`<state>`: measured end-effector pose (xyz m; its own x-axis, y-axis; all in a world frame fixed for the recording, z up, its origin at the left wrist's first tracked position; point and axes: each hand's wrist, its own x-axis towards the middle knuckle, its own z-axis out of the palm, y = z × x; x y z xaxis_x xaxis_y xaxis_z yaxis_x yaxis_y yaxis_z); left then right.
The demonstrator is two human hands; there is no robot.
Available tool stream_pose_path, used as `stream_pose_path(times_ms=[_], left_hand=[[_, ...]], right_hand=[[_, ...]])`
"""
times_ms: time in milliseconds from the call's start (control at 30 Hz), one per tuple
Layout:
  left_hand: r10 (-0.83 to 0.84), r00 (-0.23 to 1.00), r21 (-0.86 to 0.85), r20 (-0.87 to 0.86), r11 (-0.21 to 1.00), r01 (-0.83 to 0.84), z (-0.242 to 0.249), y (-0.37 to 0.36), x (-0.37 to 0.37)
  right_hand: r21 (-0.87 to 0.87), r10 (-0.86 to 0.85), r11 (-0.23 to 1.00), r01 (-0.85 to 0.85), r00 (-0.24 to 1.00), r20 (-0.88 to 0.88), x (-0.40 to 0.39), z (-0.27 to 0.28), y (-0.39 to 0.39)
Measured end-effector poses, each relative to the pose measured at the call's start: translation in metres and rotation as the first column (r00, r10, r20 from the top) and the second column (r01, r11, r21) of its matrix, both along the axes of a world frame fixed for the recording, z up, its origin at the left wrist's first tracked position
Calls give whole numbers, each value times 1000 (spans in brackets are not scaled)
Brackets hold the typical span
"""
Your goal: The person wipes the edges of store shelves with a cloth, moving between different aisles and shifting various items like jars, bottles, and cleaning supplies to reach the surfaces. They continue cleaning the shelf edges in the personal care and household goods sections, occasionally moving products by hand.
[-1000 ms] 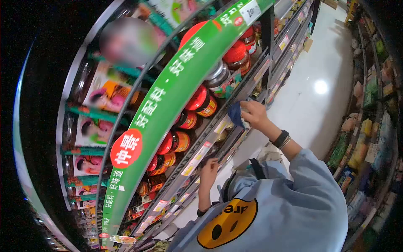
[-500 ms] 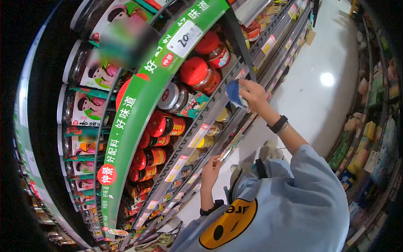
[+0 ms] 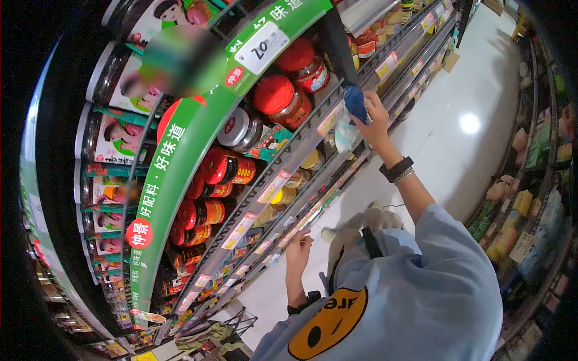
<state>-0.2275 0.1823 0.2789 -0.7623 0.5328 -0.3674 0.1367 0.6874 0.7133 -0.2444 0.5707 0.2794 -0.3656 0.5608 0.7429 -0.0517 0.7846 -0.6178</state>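
My right hand [image 3: 376, 124] grips a blue and white cloth [image 3: 355, 103], bunched under the fingers, with a pale part hanging below. The cloth lies against the front edge of a shelf [image 3: 330, 123] lined with price tags. Lower and to the left, my left hand [image 3: 299, 245] is beside a lower shelf edge, its fingers loosely bent and apart, holding nothing. Jars with red lids [image 3: 274, 94] and a jar with a white lid [image 3: 238, 127] stand on the shelf behind the rail near the cloth.
A green printed strip [image 3: 171, 153] with a price card [image 3: 262, 49] curves along the shelf above. Labelled jars [image 3: 120, 135] line the upper left. Shiny white floor [image 3: 448, 114] runs down the aisle, with another stocked shelf [image 3: 512, 222] on the right.
My right hand has moved slightly up and right with the cloth, more of whose pale part now shows. My left hand has shifted a little down, off the shelf edge.
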Motion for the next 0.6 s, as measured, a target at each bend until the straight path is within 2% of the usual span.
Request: stream_pose_path(times_ms=[33,100,133,200,233,300,367,433,533,567,600], left_hand=[[5,1000,3,5,1000,-5,-3,-3,2],[32,999,10,-4,999,-32,-7,-6,5],[32,999,18,-2,999,-32,-9,-8,7],[41,998,23,42,999,-42,-10,-9,7],[29,999,31,42,999,-31,-11,-11,6],[-21,997,47,72,999,17,-14,-13,1],[-52,996,71,70,996,47,-12,-11,-4],[-92,993,93,75,992,85,-13,-8,-13],[-147,983,146,111,981,130,-19,-1,-26],[-203,976,118,78,974,193,-20,3,-31],[-257,965,88,45,963,253,-22,7,-35]], right_hand=[[3,5,1000,-5,1000,5,1,-1,-4],[-144,-35,989,28,998,-46,4,1,-14],[-137,-35,990,28,998,-45,6,-8,-17],[-482,-39,873,74,996,82,14,-39,-20],[-475,-51,876,84,995,82,23,-50,-23],[-578,-78,800,160,983,164,49,-63,-31],[-711,-87,663,237,967,240,80,-66,-44],[-710,-38,592,382,893,449,113,-77,-51],[-709,-51,504,493,837,546,157,-86,-66],[-694,-80,502,516,827,556,171,-94,-69],[-717,-168,489,496,861,480,184,-109,-71]])
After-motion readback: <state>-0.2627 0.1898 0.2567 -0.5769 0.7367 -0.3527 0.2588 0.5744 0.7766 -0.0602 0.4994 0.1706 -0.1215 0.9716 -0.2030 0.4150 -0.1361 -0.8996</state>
